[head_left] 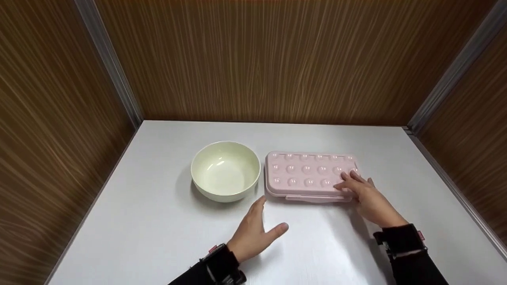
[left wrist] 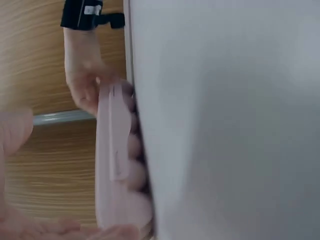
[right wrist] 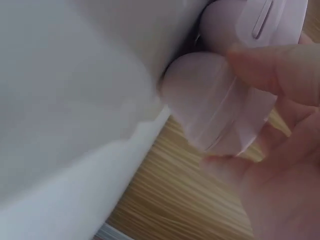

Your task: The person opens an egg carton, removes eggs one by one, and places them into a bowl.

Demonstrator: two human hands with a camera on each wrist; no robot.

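A shut pink egg box (head_left: 305, 170) with a domed lid lies flat on the white table (head_left: 158, 229), right of a cream bowl (head_left: 225, 170). My right hand (head_left: 356, 186) rests on the box's right front corner, its fingers spread fairly straight over the lid. The right wrist view shows a finger (right wrist: 270, 70) lying across the box (right wrist: 215, 100) at that corner. My left hand (head_left: 266, 217) lies open on the table just before the box's left front corner, not touching it. The left wrist view shows the box (left wrist: 112, 165) edge-on, with the right hand (left wrist: 82, 80) at its far end.
The bowl holds nothing and stands about a hand's width from the box. Wood-grain walls (head_left: 253, 59) close in the table at the back and on both sides, with metal strips in the corners. Bare table surface stretches in front of the hands and to the left.
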